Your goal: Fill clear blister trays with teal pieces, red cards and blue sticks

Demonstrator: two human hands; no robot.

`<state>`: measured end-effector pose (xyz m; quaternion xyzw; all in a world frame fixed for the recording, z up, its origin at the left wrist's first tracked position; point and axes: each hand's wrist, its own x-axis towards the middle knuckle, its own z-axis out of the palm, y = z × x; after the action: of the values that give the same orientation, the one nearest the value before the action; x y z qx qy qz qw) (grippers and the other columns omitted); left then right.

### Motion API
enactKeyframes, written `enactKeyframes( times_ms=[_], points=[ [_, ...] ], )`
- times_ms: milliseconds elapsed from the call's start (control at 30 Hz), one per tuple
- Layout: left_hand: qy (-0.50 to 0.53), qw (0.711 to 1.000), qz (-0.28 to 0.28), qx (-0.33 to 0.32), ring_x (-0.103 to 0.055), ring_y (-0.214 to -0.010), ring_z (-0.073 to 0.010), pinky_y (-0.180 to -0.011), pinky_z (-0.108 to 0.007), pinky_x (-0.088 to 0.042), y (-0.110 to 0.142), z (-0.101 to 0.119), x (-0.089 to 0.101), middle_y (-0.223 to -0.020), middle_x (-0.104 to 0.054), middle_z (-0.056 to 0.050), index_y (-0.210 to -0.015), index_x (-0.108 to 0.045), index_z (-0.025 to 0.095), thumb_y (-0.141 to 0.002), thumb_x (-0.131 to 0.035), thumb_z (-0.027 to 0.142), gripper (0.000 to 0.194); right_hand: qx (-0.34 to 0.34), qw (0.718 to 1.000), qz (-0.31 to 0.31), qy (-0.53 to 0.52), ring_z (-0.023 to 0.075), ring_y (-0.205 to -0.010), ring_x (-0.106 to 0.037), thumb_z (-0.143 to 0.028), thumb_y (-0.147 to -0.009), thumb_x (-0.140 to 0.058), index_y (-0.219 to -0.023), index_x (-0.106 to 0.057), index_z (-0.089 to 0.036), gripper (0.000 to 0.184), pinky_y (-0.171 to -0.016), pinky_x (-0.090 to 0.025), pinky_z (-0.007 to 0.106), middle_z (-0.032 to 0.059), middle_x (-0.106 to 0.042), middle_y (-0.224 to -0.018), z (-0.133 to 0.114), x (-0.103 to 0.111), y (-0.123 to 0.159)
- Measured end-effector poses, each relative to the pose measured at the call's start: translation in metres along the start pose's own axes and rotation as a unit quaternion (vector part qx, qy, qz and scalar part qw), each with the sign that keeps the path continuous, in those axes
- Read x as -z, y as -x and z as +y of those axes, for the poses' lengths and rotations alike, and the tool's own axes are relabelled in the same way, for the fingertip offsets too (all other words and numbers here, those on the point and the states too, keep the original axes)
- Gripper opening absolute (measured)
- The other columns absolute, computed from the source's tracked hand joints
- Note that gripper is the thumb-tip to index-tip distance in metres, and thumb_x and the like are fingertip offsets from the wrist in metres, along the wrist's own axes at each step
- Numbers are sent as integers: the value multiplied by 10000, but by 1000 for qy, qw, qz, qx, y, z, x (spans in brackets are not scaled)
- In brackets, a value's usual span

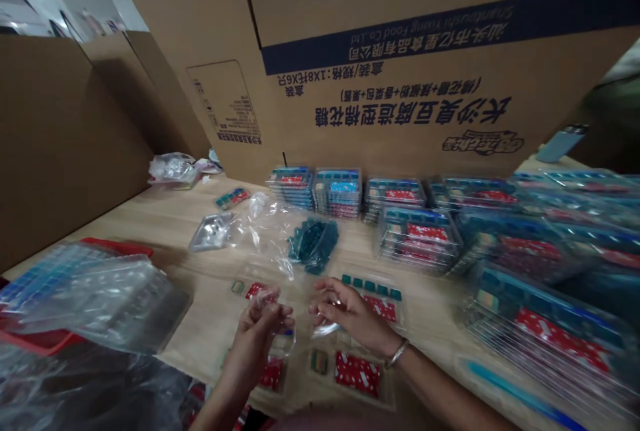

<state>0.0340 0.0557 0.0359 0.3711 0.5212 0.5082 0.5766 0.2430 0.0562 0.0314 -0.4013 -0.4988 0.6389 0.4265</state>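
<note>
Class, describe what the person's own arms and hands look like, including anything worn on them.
The left hand and right hand wear no gloves, and no sleeves show on the arms. A thin silver-coloured bangle sits at the right wrist.

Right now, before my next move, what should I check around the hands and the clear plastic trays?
Left hand and right hand in view: ok.
Clear plastic piece at the left hand identified: cannot tell, too blurred.
Clear plastic bag apart from the hands: cannot tell, it lies very close.
Tray with red cards flat by the right hand: ok.
Stacks of clear trays upright on the wooden table: ok.
</note>
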Motion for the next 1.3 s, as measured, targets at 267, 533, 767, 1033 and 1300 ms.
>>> enactKeyframes(
  times_ms=[267, 533, 767, 1033, 1300],
  points=[
    [-35, 986, -111, 124, -476, -400, -85, -375, -172, -310, 9, -34, 18, -532, -569, 43, -832, -593, 184, -534, -802, 443, 447, 171, 842, 25, 512, 245, -1205, -463, -330, -930, -437, -1078, -626, -177, 285, -1012, -332, 408, 110, -577, -1234, -15, 45, -88],
    [-50, 995, -19, 80, -464, -426, -59, -397, -174, -333, -26, -12, 23, -674, -617, 24, -805, -613, 165, -462, -820, 431, 481, 47, 761, 78, 642, 183, -942, -591, -227, -942, -391, -993, -640, -161, 262, -818, -414, 271, 94, -639, -1051, -11, 59, -144],
    [-71, 996, 4, 49, -501, -451, -94, -425, -210, -377, -26, 8, 27, -718, -658, -8, -859, -585, 175, -474, -802, 464, 528, 36, 808, 110, 578, 212, -898, -616, -61, -760, -544, -840, -677, -150, 178, -796, -436, 291, 89, -667, -974, -13, 64, -165],
    [-64, 995, -50, 58, -519, -448, -114, -469, -255, -382, -8, -10, 14, -810, -675, -34, -1232, -379, 190, -602, -725, 459, 768, 89, 911, 97, 390, 171, -895, -663, -133, -840, -463, -1050, -610, -144, 256, -778, -506, 303, 85, -677, -999, -12, 74, -130],
    [-98, 992, -66, 46, -554, -471, -108, -469, -236, -387, -10, -4, 4, -852, -651, -28, -1263, -360, 184, -670, -647, 374, 686, 32, 999, 26, -6, 141, -749, -684, -368, -736, -670, -1001, -605, -185, 328, -627, -482, 231, 40, -685, -931, -15, 43, -74]
  ],
)
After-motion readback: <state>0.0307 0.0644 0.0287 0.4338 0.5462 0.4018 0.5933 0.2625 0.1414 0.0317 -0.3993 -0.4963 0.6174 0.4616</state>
